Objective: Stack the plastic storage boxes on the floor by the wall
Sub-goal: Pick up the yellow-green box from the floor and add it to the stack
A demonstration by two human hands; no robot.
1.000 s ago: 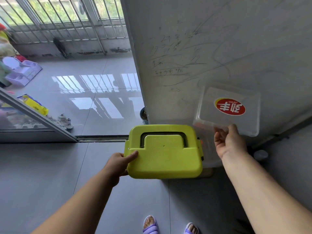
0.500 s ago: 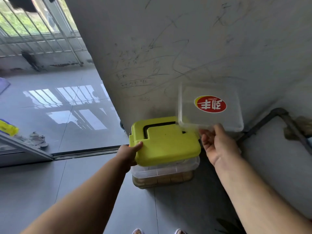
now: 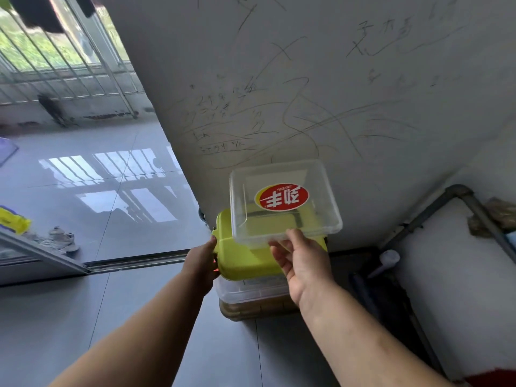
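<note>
Grey floor tiles (image 3: 125, 317) ran up to a white wall (image 3: 307, 93) covered in pencil scribbles, and at its foot I saw the yellow-green box (image 3: 245, 261) that I took as my landmark. It sat on top of a clear lidded box (image 3: 251, 291), which in turn rested on a brownish container (image 3: 257, 310) on the floor, the whole pile close against the wall. The left hand (image 3: 202, 263) gripped the left edge of the yellow-green box, thumb over the top of the rim and fingers curled round the side. Above that box, towards its far right part, the right hand (image 3: 304, 263) held a clear plastic tray (image 3: 284, 219) by its near rim, thumb on top and fingers tucked underneath. The tray bore an oval red sticker (image 3: 281, 197) and tilted a little towards the wall; I could not tell whether it touched the yellow-green lid below. Right of the yellow-green box a grey pipe (image 3: 435, 210) climbed the side wall, with a white scoop-like thing (image 3: 386, 261) near its base. Left of the box a metal door track (image 3: 134, 261) crossed the floor, and beyond it lay a pair of worn shoes (image 3: 60, 240), a yellow packet (image 3: 12, 220) and, far behind, a barred window (image 3: 55, 65)
</note>
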